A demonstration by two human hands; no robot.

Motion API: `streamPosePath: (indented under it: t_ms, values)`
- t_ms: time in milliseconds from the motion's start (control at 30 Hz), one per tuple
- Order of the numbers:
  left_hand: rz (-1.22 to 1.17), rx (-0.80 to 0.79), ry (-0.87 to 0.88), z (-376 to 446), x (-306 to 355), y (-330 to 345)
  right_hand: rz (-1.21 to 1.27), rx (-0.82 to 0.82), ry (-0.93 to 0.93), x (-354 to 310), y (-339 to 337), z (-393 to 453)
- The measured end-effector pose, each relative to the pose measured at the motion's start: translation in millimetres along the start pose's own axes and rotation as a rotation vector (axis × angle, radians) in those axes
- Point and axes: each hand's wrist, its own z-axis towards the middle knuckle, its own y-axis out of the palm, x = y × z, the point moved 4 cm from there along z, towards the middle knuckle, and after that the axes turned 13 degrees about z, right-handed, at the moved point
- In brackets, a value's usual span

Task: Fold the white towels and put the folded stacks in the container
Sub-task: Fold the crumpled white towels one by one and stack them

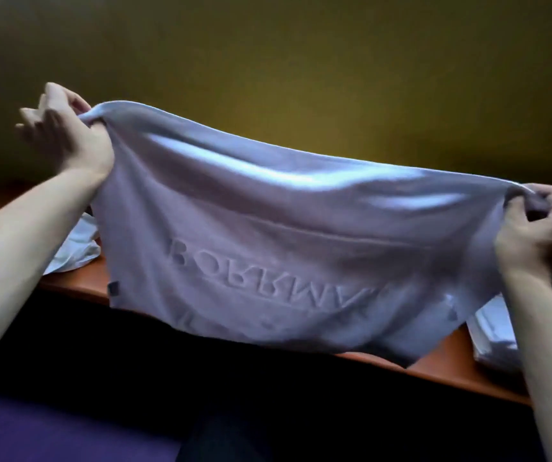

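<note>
Both forearms reach up-frame: left hand (64, 135) and right hand (541, 235) each pinch a top corner of the white towel (268, 245). Cloth appears soft, light, limp; corners judged the soundest hold.

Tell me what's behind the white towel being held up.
Behind the white embossed towel, an orange-brown wooden tabletop shows at its edges, with crumpled white cloth at left and a folded white stack at right. The towel covers the table's middle, so anything there is hidden.
</note>
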Motion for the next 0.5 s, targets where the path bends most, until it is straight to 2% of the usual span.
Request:
streamPosePath:
  t_ms: [133, 233, 500]
  values:
    - [0.017, -0.087, -0.025, -11.3, -10.2, 39.3, 0.035, -0.171, 0.120, 16.3, 38.4, -20.5]
    - [0.074, -0.138, -0.031, -27.7, -24.3, 80.3, -0.055, -0.263, 0.194, 46.7, 66.9, -47.0]
    - [0.173, -0.287, -0.047, -61.0, -43.5, 198.9, -0.202, -0.418, 0.272, 112.4, 147.5, -89.9]
